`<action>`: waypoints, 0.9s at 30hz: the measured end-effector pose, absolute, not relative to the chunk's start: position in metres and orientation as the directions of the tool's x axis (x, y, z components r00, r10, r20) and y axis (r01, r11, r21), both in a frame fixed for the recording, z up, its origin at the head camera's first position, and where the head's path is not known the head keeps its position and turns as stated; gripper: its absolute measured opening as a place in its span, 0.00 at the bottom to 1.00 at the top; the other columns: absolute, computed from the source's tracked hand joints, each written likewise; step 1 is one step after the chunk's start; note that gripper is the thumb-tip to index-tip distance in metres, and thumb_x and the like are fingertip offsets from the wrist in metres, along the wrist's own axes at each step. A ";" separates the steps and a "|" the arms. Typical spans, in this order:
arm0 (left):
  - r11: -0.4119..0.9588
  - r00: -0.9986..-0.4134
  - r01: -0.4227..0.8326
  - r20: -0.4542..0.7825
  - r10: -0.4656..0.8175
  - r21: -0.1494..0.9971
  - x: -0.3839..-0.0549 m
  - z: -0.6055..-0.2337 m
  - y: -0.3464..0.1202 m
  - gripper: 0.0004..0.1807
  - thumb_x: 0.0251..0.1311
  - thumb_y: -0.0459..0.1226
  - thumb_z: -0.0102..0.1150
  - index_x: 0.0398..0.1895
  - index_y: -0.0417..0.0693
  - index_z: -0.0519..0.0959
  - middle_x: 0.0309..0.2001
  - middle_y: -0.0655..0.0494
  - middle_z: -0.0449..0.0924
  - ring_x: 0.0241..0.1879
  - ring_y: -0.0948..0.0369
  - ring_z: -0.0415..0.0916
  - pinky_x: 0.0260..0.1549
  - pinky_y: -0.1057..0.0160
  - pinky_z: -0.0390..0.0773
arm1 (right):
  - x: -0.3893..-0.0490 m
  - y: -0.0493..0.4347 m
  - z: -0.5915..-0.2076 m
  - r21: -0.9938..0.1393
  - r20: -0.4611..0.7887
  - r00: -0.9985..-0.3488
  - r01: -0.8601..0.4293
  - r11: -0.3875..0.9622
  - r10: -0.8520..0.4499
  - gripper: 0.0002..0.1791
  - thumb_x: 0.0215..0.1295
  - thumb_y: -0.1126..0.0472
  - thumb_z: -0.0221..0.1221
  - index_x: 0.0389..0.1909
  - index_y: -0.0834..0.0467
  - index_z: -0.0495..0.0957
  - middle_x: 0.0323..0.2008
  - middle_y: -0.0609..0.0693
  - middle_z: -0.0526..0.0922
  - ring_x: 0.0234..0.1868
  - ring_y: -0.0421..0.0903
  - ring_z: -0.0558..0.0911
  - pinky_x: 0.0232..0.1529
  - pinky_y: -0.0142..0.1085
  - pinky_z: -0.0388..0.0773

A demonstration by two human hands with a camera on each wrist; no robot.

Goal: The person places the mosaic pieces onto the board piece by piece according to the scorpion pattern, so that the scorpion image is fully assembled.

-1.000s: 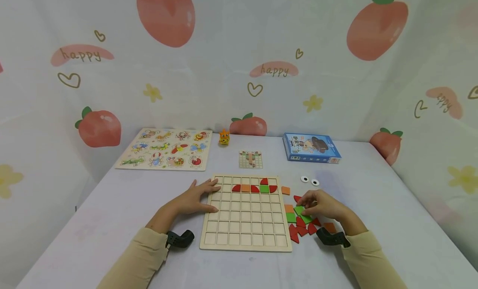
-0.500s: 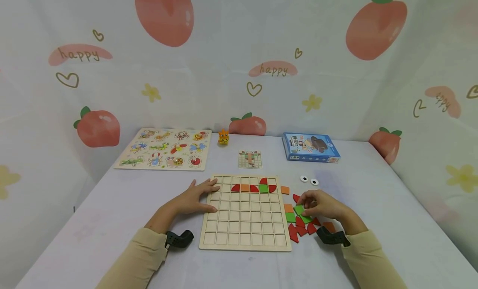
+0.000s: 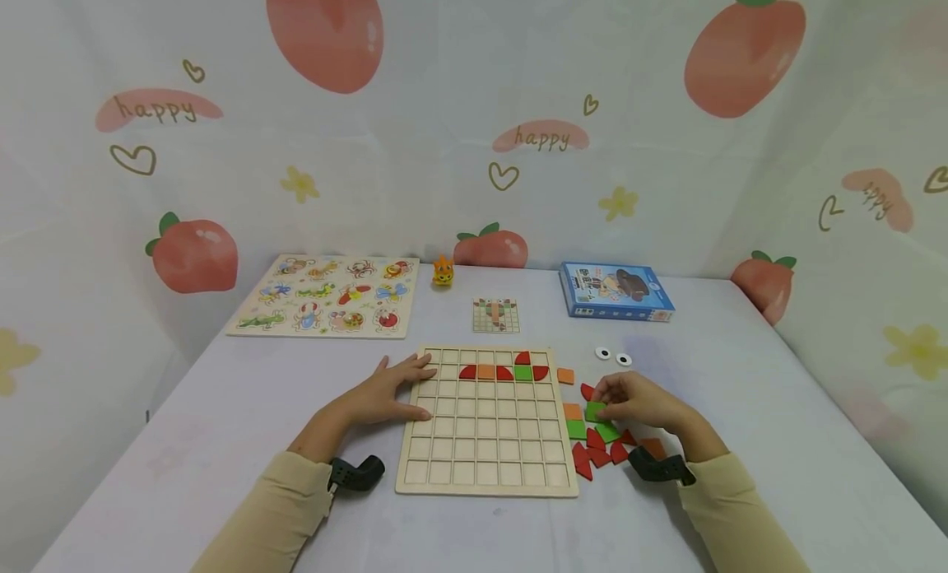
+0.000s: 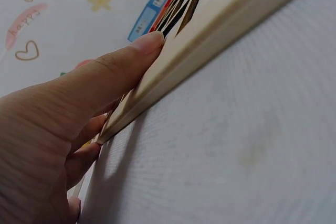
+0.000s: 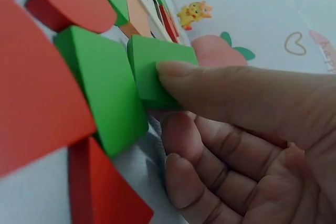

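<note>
The gridded wooden board (image 3: 486, 449) lay flat on the white table (image 3: 778, 441); clock positions were read from its centre in the head view, twelve being the far edge. Between nine and ten o'clock, the left hand (image 3: 388, 392) lay open, fingers spread and thumb held apart, touching the rim. At three o'clock, beyond the board, the right hand (image 3: 640, 400) pinched a green square (image 3: 594, 412) — the thumb pressed one face, while the index finger's contact was hidden in the right wrist view. Whether the square was clear of the table could not be told. A second green piece (image 3: 607, 433) lay just beside it, towards five o'clock; red pieces (image 3: 597, 457) were clustered between three and four.

Six pieces occupied board cells between twelve and one: four red quarter-rounds (image 3: 468, 374), an orange square (image 3: 485, 373) and a green tile (image 3: 523, 374). Farther out stood a picture card (image 3: 496, 316) at twelve, two eye discs (image 3: 603, 354) at two, a blue box (image 3: 618, 291) between one and two, and an insect puzzle (image 3: 322, 297) at ten.
</note>
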State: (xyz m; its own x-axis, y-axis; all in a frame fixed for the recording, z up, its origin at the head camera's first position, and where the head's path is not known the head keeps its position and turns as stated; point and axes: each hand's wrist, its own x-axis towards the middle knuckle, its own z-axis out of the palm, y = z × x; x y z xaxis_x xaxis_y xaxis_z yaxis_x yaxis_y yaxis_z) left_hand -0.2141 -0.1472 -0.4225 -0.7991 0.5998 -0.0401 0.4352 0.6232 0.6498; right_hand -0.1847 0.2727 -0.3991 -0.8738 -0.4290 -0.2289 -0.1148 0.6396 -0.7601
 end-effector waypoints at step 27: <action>0.621 -0.798 0.441 -0.034 0.602 0.648 -0.213 -0.421 -0.147 0.42 0.48 0.54 0.66 0.66 0.48 0.66 0.73 0.51 0.50 0.74 0.49 0.40 0.68 0.41 0.26 | -0.222 0.213 -0.381 -0.807 -0.111 -0.832 -0.244 0.537 -0.544 0.11 0.60 0.63 0.61 0.41 0.66 0.77 0.36 0.56 0.81 0.35 0.43 0.77 0.39 0.34 0.77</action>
State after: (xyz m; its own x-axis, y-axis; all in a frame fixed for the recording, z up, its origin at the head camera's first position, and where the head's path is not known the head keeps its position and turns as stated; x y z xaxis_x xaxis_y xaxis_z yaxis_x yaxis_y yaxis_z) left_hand -0.2130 -0.1474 -0.4208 -0.7978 0.6019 -0.0343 0.4407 0.6212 0.6480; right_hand -0.2225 0.2129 -0.3815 -0.8317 -0.5440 -0.1107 -0.2439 0.5372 -0.8074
